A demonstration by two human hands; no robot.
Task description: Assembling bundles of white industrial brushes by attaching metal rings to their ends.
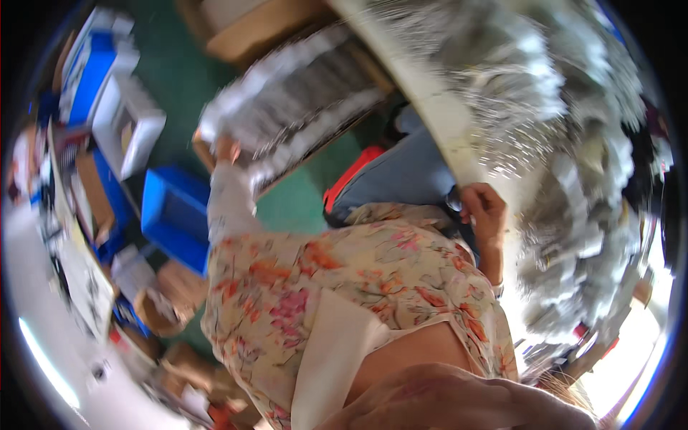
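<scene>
The view is tilted and motion-blurred. My left hand [228, 150], on an arm in a pale sleeve, grips the lower corner of an open cardboard carton [301, 107] packed with rows of grey and white items. My right hand [484, 213] is curled around the rim of a white table [437, 115], beside a small dark object I cannot make out. A heap of shiny silver-white packets [573, 165] covers the table. My floral top [344, 287] and blue jeans [405, 175] fill the middle.
Blue crates [175, 215], a white box [129, 122] and brown cartons [179, 287] stand on the green floor at the left. A red-edged seat [347, 183] shows beside my leg. A blurred skin-coloured shape [444, 401] lies along the bottom edge.
</scene>
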